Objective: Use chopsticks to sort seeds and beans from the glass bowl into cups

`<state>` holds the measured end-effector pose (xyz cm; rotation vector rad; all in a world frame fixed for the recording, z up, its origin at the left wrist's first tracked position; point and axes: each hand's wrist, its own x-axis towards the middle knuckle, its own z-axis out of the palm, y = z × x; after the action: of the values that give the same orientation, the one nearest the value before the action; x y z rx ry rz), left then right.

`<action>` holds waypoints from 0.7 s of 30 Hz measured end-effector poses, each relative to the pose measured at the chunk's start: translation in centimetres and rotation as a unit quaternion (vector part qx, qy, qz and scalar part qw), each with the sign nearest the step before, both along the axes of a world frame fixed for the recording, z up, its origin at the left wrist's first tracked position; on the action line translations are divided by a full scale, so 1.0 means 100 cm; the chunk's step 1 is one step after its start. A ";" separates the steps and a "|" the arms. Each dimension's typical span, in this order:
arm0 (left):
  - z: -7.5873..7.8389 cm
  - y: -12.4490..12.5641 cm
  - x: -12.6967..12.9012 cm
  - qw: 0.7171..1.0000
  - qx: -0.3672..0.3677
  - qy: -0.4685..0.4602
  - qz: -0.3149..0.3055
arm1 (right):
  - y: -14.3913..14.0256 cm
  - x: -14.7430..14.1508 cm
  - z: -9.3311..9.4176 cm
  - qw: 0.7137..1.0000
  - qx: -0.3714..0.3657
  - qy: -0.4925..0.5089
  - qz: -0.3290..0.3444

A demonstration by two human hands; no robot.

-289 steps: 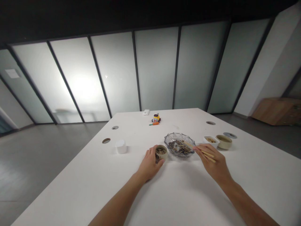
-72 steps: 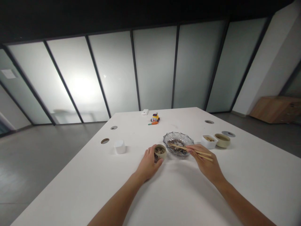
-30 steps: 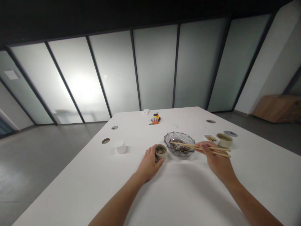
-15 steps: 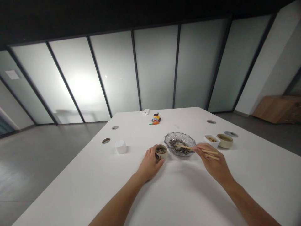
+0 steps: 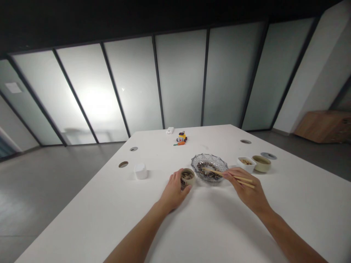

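Tabletop [image 5: 208, 226]: white and broad, stretching away beneath a person's two forearms, which enter from the lower edge of the view.
Left hand [image 5: 173, 189]: wrapped about the left side of a small cup [image 5: 193, 179], thumb on the near side.
Right hand [image 5: 249, 189]: gripping a pair of wooden chopsticks [image 5: 216, 171], their back ends lying over the hand, their tips pointing left.
Cup: upright, just beside the glass bowl on its left, with small pieces [image 5: 187, 176] inside.
Glass bowl [image 5: 222, 165]: clear, with a scalloped rim, holding dark seed-like bits [image 5: 202, 171]; the chopstick tips are down among them, and whether they pinch one cannot be told.
White container [image 5: 140, 171]: alone, well left of the left hand.
White dish [image 5: 248, 169]: beyond the right hand, with pale tan pieces [image 5: 246, 161] inside.
Beige bowl [image 5: 262, 167]: just right of the dish.
Toys: a yellow-and-grey vehicle [image 5: 181, 137] behind an orange carrot-shaped piece [image 5: 180, 144].
White device [image 5: 170, 130]: near the table's far edge.
Backdrop: frosted glass panels [image 5: 181, 80] in dark frames, a wooden cabinet [image 5: 323, 126] at right.
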<state>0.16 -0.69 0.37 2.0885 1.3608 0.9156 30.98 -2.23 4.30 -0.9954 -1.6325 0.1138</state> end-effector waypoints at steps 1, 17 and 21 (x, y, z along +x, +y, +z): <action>0.000 0.000 0.000 1.000 0.001 0.000 0.000 | -0.001 0.000 0.001 1.000 0.003 0.004 -0.006; 0.002 -0.002 0.000 1.000 0.010 -0.001 -0.006 | -0.001 -0.007 0.001 0.980 -0.096 0.156 0.072; 0.000 -0.002 -0.001 1.000 0.011 -0.005 -0.006 | -0.004 -0.001 0.006 0.994 -0.044 0.085 -0.056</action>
<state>0.03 -0.87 0.40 2.1028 1.3362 0.9391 30.90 -2.61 4.93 -1.1118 -1.4232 0.1914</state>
